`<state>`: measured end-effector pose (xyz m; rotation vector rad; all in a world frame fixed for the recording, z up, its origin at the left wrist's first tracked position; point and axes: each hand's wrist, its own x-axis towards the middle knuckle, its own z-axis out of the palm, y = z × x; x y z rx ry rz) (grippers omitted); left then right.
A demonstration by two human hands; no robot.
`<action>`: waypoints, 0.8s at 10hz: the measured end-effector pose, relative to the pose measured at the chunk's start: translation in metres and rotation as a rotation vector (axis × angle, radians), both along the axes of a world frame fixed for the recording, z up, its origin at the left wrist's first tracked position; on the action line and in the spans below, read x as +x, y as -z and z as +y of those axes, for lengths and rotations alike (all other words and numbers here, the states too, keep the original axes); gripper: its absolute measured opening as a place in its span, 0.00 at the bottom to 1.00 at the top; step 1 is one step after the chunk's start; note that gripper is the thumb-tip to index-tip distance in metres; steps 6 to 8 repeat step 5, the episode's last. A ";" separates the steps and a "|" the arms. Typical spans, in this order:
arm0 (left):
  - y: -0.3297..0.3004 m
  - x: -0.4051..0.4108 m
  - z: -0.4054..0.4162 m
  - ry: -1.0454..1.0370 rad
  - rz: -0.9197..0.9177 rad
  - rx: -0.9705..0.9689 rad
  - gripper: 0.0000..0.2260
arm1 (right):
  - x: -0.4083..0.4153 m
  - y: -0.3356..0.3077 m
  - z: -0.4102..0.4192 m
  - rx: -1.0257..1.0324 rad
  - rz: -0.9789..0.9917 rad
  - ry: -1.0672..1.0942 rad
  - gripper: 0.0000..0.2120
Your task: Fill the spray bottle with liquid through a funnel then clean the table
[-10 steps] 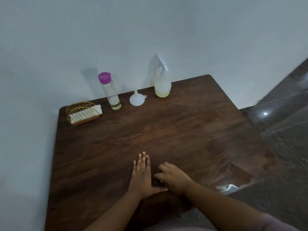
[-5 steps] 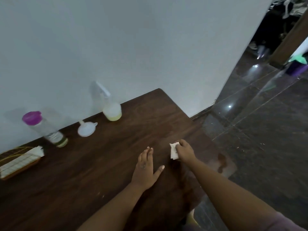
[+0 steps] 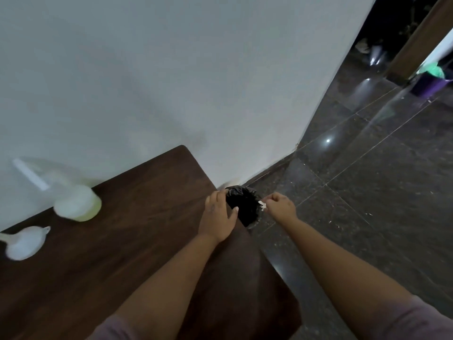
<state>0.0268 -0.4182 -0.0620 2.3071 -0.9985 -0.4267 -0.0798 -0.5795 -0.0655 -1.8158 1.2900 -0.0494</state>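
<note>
Dropping the used tissue [image 3: 262, 205] looks to be the step in hand: the right hand [image 3: 282, 206] pinches the small white scrap between thumb and fingers [image 3: 274, 197], held just over the near rim of a black-lined bin [image 3: 244, 204] on the floor beside the surface [image 3: 137, 241]. To do it well, I would carry the scrap a little further past the fingertips, toward the middle of the bin's mouth, before letting go; a light scrap released at the rim could catch on the liner or fall to the floor. The left hand [image 3: 219, 217] lies with its fingers loosely spread at the corner of the surface, its fingertips reaching the bin's edge, holding nothing; it could steady the liner there.

The bottle [image 3: 77, 202] stands well behind and to the left of the left hand's fingers, by the wall, with pale yellow liquid in its base. The funnel [image 3: 24, 242] lies further left again, on the surface. Judging by that, filling seems done and wiping is near its end.

Much is hard to read. The bottle and funnel are smeared by motion, so whether the sprayer head is seated cannot be told. The left hand covers part of the bin, and its inside is only darkness. The funnel's spout is cut off at the frame edge.
</note>
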 end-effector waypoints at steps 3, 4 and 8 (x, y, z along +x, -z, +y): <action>0.013 0.044 -0.063 0.157 -0.310 0.187 0.24 | 0.079 0.027 -0.071 -0.048 0.137 -0.234 0.15; 0.022 0.052 -0.074 0.095 -0.317 0.179 0.25 | 0.090 0.036 -0.074 -0.060 0.113 -0.283 0.23; 0.031 0.058 -0.076 0.017 -0.315 0.163 0.25 | 0.088 0.039 -0.077 -0.076 0.106 -0.273 0.23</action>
